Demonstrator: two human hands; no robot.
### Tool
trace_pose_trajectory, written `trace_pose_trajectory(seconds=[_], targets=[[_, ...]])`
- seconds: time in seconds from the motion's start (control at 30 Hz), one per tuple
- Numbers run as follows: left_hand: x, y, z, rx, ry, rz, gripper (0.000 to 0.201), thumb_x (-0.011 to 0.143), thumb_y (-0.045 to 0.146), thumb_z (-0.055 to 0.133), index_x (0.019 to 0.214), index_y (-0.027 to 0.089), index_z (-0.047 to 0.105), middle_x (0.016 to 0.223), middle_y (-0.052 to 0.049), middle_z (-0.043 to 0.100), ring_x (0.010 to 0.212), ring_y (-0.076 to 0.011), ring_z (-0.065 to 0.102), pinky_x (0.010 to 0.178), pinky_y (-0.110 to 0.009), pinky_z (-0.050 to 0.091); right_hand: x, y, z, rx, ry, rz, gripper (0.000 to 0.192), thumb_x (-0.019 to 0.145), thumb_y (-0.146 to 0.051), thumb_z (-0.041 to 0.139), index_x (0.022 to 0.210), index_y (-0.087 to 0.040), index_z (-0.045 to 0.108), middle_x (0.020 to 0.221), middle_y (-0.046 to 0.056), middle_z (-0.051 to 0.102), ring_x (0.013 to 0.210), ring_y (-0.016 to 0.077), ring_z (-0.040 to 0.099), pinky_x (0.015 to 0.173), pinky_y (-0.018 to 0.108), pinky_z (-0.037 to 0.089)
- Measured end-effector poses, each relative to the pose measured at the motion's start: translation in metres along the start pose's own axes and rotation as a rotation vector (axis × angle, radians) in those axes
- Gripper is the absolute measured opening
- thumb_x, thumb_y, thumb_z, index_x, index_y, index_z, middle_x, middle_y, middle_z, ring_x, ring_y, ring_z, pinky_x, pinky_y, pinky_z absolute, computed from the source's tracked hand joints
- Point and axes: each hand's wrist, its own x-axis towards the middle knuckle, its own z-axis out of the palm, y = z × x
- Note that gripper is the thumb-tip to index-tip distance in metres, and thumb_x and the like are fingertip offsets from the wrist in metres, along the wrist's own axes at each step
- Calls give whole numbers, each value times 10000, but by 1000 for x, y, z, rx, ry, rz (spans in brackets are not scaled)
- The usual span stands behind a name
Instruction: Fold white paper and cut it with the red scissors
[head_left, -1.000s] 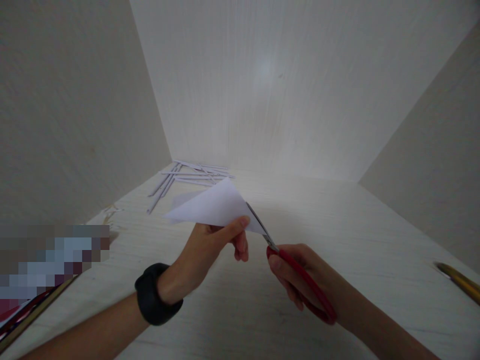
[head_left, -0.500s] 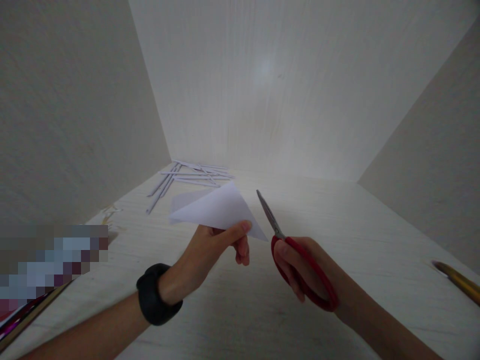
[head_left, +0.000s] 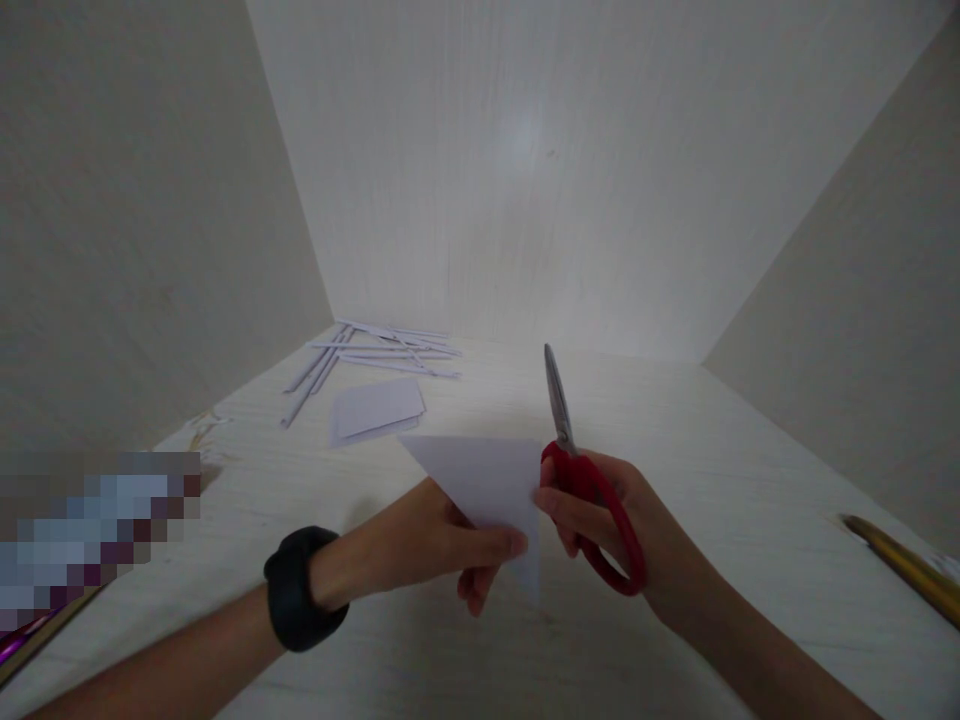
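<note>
A white triangular piece of paper [head_left: 480,475] is pinched between the thumb and fingers of my left hand [head_left: 457,555], above the table. My right hand [head_left: 600,510] grips a pair of red-handled scissors [head_left: 564,440], their blades together and pointing up and away. The right fingertips are at the paper's right edge; whether they pinch it I cannot tell. Beyond my left hand a small stack of white paper pieces [head_left: 379,408] lies flat on the table.
Several thin white paper rolls [head_left: 382,347] lie in a loose pile at the back left corner. A golden object [head_left: 900,565] is at the right edge. A pixelated patch [head_left: 82,540] covers something at the left. Pale walls [head_left: 510,180] enclose the table [head_left: 637,400].
The paper has turned in my left hand and moved nearer to me, uncovering the stack behind it. My right hand has brought the scissors up beside the paper, blades now more upright.
</note>
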Motion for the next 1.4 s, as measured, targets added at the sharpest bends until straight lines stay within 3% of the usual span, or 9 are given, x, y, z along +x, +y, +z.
trace_pose_trajectory(seconds=[0.23,0.4,0.53,0.7,0.93,1.03,1.13,1.23,1.4], targets=[[1,13,-11,-67,390,269,119,770,271,691,859,191,694,831,-6,729,752,-136,637,685,-219,496,-1,2,-5,-90,50,-80,215,762,-332,659,689,-177,529,513,-57,490,451,81,442,431,197,350],[3,21,-16,-145,477,347,113,798,278,678,802,183,741,799,-14,753,697,-126,654,673,-210,507,0,3,-9,-107,121,-149,201,763,-300,661,688,-182,516,508,-61,475,455,78,416,434,196,335],[-1,26,-11,84,594,479,95,797,240,684,845,225,765,840,-6,770,755,-142,690,686,-207,533,0,3,-10,-134,251,-217,212,718,-303,711,686,-177,543,537,-51,503,467,81,433,436,196,348],[-5,24,-7,447,505,843,256,830,81,615,957,257,750,1114,-30,718,1046,-172,649,804,-226,550,0,3,-11,-8,245,-204,183,761,-322,676,759,-176,566,511,-48,540,457,87,473,434,186,357],[-6,19,-6,895,465,1079,252,853,71,566,981,213,730,1279,-123,611,1278,-249,474,1004,-412,469,2,6,-14,135,301,-218,154,744,-298,686,767,-177,595,584,-49,527,511,77,454,460,180,351],[-4,15,-6,933,466,1039,302,850,51,560,1008,256,715,1368,-92,534,1314,-244,425,1019,-424,452,3,4,-12,139,319,-204,221,659,-262,740,773,-186,567,598,-57,515,507,79,431,458,187,343],[-1,11,-8,730,471,863,436,865,68,535,1221,313,597,1458,-70,428,1288,-234,453,978,-396,485,4,2,-10,101,355,-221,234,649,-263,730,766,-197,538,605,-56,495,516,89,425,461,198,345],[2,11,-12,302,445,521,441,917,217,488,1354,271,458,1257,-102,612,991,-180,650,803,-313,553,4,1,-10,34,366,-258,216,672,-271,706,765,-207,521,618,-53,474,520,97,415,454,207,334],[6,15,-15,41,223,185,236,846,363,587,840,157,702,715,-19,678,648,-123,619,614,-216,475,7,3,-13,-49,271,-303,193,681,-251,688,741,-200,511,634,-47,474,548,100,413,480,214,337]])
